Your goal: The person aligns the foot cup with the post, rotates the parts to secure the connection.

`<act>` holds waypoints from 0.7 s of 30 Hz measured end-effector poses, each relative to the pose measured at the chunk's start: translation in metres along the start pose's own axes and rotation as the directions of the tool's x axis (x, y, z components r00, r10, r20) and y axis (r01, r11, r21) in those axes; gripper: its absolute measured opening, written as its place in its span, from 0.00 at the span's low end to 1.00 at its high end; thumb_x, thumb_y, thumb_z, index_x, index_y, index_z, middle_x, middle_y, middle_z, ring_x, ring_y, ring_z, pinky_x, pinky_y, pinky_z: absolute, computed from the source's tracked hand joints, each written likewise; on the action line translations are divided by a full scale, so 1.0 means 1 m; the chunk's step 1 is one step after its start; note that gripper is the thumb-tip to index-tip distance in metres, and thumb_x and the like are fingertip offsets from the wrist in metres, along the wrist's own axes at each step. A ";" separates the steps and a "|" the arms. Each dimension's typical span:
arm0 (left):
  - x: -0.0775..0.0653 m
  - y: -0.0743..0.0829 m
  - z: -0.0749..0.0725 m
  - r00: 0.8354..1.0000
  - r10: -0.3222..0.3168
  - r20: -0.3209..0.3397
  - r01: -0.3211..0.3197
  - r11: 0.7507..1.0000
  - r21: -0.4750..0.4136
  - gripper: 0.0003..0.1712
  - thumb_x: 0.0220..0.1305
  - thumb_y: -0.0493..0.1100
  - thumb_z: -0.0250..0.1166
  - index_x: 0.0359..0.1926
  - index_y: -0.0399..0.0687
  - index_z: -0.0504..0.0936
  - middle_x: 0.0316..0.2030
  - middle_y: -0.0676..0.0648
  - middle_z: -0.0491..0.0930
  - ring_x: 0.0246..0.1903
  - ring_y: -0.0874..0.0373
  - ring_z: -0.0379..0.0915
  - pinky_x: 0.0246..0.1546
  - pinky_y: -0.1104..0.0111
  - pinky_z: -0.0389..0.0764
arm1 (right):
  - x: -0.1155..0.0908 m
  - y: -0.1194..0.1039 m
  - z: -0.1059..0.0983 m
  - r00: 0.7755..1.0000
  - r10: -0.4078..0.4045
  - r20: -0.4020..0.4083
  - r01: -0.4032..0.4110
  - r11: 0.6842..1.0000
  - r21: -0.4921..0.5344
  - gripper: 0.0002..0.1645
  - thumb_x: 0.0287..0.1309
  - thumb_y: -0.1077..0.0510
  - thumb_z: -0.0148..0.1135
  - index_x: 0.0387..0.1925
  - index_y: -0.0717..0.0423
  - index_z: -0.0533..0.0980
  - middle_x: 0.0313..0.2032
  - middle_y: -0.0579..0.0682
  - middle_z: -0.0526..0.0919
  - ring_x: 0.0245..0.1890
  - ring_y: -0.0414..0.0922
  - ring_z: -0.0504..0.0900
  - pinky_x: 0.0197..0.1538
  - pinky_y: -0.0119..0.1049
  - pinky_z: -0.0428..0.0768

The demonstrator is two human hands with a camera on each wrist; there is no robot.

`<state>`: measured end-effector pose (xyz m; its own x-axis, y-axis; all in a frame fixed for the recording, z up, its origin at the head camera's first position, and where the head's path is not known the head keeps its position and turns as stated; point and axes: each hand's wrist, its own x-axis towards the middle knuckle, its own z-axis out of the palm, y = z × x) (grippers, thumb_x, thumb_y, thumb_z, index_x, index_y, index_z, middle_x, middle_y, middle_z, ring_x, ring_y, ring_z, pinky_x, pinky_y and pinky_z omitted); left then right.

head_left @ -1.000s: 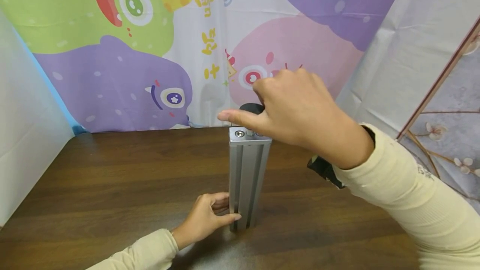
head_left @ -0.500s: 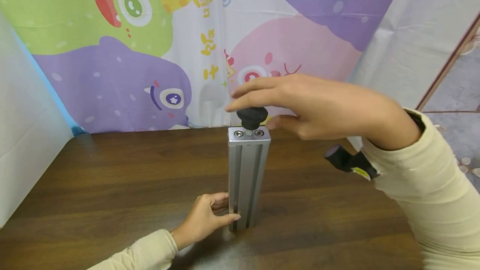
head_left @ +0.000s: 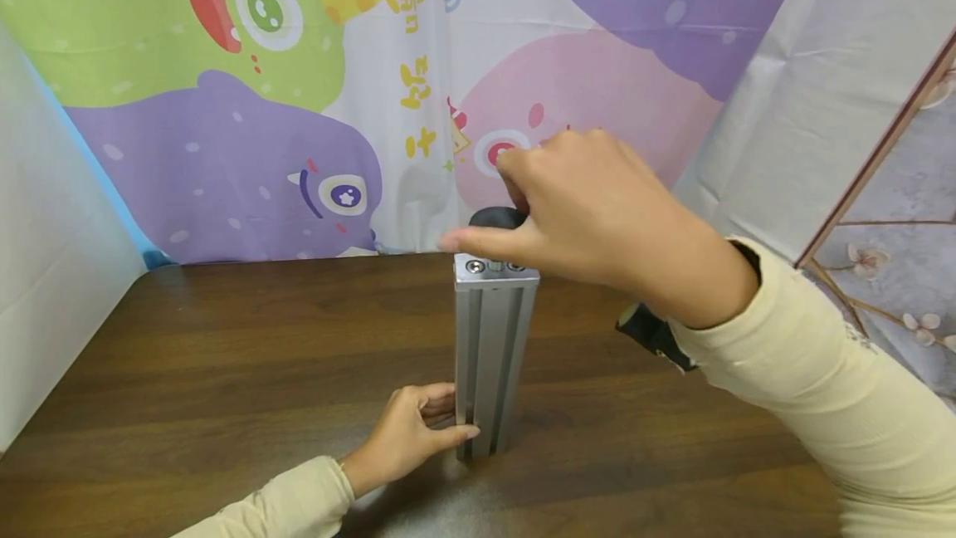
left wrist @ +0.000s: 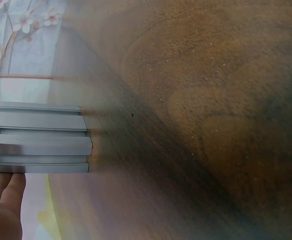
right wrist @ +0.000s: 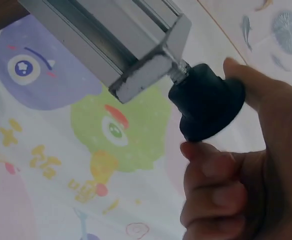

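Note:
An aluminium extrusion [head_left: 495, 355] with grooved sides stands upright on the wooden table. My left hand [head_left: 403, 436] grips it near its lower end, thumb on the near side and fingers behind. On its top is a metal end plate [head_left: 489, 277] with two bolts. A black leveling foot [right wrist: 206, 102] with a flared rim is fixed there by a threaded stem. My right hand [head_left: 597, 206] holds the foot's rim between thumb and curled fingers; in the head view the hand covers part of it. In the left wrist view, the extrusion's lower end [left wrist: 41, 145] meets the table.
The dark wooden table [head_left: 224, 372] runs back to a cartoon-print cloth [head_left: 418, 189]. White cloth stands at the left, and a flower-patterned panel [head_left: 896, 272] is at the right. A black wrist-worn device [head_left: 653, 336] sits under the right forearm.
Half a second ago my right hand was spread beside the leveling foot, exposing it; now it has turned and closed round it again. The left hand and extrusion have stayed put.

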<state>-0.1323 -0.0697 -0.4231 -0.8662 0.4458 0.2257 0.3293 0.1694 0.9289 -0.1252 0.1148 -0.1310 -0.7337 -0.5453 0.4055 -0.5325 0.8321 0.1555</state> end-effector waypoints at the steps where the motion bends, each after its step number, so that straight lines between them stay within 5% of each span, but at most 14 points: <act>1: 0.000 0.000 0.000 1.000 -0.001 -0.001 0.001 1.000 0.003 0.24 0.51 0.37 0.75 0.46 0.26 0.80 0.41 0.34 0.83 0.43 0.42 0.81 0.46 0.66 0.83 | 0.000 -0.002 0.000 1.000 0.026 -0.011 -0.026 0.999 -0.018 0.38 0.47 0.22 0.58 0.17 0.51 0.66 0.12 0.45 0.65 0.14 0.45 0.65 0.15 0.37 0.67; 8: 0.000 0.001 -0.001 1.000 -0.004 -0.001 0.004 1.000 0.019 0.25 0.51 0.38 0.75 0.46 0.25 0.79 0.42 0.33 0.83 0.43 0.42 0.81 0.46 0.65 0.83 | -0.002 -0.006 0.000 0.996 0.090 -0.028 -0.092 0.994 -0.054 0.40 0.47 0.20 0.56 0.13 0.50 0.64 0.11 0.46 0.63 0.13 0.46 0.65 0.12 0.39 0.67; 13: 0.000 0.001 0.000 1.000 -0.001 0.003 0.001 1.000 0.012 0.25 0.51 0.38 0.75 0.46 0.25 0.79 0.42 0.34 0.83 0.44 0.42 0.81 0.46 0.66 0.83 | -0.004 -0.001 -0.008 0.991 0.083 0.108 -0.080 0.996 -0.028 0.36 0.54 0.22 0.51 0.18 0.48 0.73 0.15 0.45 0.72 0.17 0.46 0.73 0.19 0.39 0.73; 17: 0.000 0.001 -0.001 1.000 0.010 0.012 -0.010 1.000 -0.006 0.24 0.52 0.38 0.74 0.46 0.26 0.80 0.42 0.34 0.83 0.44 0.43 0.81 0.47 0.66 0.83 | -0.006 0.015 -0.016 0.958 -0.110 0.264 0.086 0.991 0.101 0.28 0.62 0.33 0.54 0.52 0.47 0.77 0.41 0.43 0.84 0.40 0.42 0.82 0.46 0.40 0.80; 21: 0.000 0.000 -0.002 1.000 0.019 0.014 -0.019 1.000 -0.008 0.24 0.52 0.38 0.74 0.46 0.26 0.80 0.42 0.35 0.83 0.44 0.43 0.81 0.46 0.65 0.83 | -0.007 0.031 -0.017 0.887 -0.380 0.261 0.319 0.914 0.249 0.34 0.63 0.57 0.61 0.69 0.42 0.63 0.66 0.41 0.67 0.65 0.42 0.67 0.68 0.42 0.67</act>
<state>-0.1332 -0.0710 -0.4221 -0.8546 0.4610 0.2390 0.3423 0.1538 0.9269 -0.1296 0.1461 -0.1140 -0.5584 -0.8269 0.0660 -0.8261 0.5616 0.0473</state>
